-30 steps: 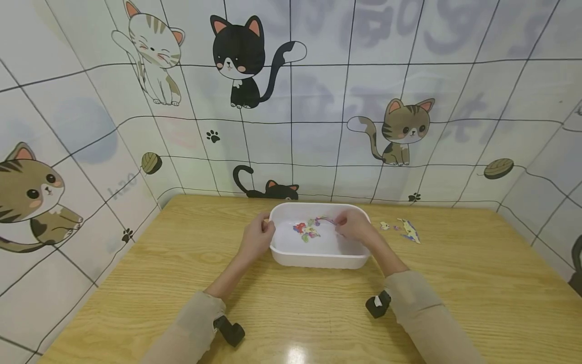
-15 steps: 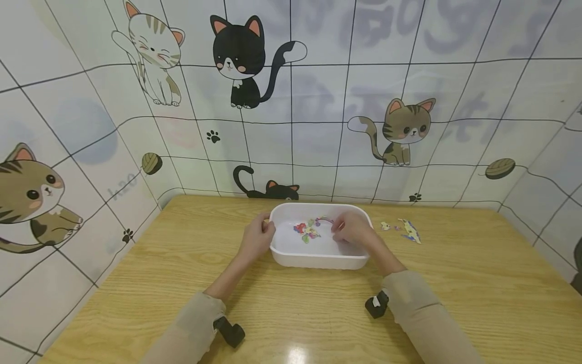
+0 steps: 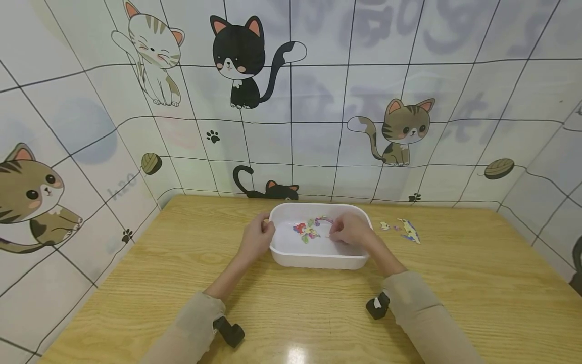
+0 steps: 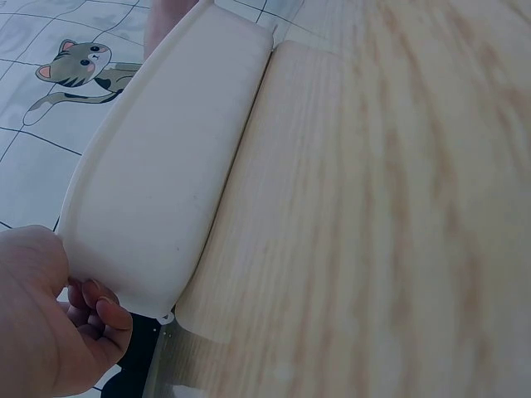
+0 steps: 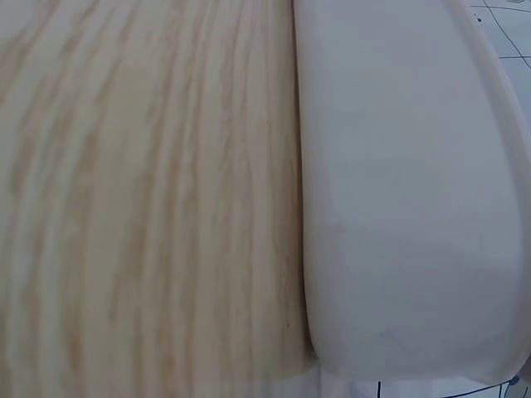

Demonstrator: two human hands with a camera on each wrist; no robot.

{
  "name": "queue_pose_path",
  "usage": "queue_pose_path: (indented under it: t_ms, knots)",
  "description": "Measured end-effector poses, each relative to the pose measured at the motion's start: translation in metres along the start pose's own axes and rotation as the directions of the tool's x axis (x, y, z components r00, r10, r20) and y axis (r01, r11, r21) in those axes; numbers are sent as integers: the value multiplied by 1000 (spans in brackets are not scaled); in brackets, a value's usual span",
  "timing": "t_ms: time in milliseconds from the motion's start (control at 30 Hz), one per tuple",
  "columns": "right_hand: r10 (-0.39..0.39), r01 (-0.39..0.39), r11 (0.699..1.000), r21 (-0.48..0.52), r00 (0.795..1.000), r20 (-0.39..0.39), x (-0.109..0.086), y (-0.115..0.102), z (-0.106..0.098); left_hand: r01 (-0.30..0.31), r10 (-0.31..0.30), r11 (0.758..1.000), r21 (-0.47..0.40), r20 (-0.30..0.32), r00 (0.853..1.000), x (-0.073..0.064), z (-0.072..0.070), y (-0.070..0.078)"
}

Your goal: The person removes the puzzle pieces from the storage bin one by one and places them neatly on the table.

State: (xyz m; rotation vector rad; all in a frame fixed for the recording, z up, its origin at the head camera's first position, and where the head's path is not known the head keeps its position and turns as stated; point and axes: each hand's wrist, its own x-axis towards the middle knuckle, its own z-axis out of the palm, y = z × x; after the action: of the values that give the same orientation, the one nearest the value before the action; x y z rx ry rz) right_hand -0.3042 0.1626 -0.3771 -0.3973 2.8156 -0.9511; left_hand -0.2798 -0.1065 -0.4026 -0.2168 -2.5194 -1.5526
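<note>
A white plastic tub [image 3: 320, 262] stands on the wooden table, its long front wall filling much of both wrist views. My left hand [image 3: 257, 235] grips the tub's left end at the rim, thumb uppermost; in the left wrist view its curled fingers [image 4: 98, 298] show at the corner. My right hand [image 3: 351, 229] reaches inside the tub at the right, with thumb and fingertips close together low over the floor. I cannot tell what is between them. Colourful flat cutouts [image 3: 305, 231] lie on the tub floor, left of those fingertips. A thin purplish curved cutout [image 3: 324, 219] lies near the back.
Right of the tub, several small yellowish paper scraps [image 3: 385, 226] and a longer yellow and blue scrap [image 3: 410, 231] lie on the wooden table [image 3: 291, 303]. A cat-printed sheet [image 3: 318, 141] hangs behind the table's back edge.
My right hand has shifted slightly left and lower inside the tub. The left hand keeps its grip, and the tub stays in place.
</note>
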Motion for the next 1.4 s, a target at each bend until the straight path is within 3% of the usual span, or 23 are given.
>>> queue_pose_path:
  t_ms: [333, 933, 1400]
  knots:
    - [-99, 106, 992, 74, 992, -82, 1, 2, -4, -15, 15, 1000, -2, -1, 1000, 0, -1, -1]
    - [-49, 70, 984, 165, 991, -127, -7, -1, -10, -10, 10, 1000, 4, -3, 1000, 0, -1, 0]
    - [-88, 111, 985, 132, 982, -164, -17, 5, -21, -15, 15, 1000, 8, -6, 1000, -1, 0, 0]
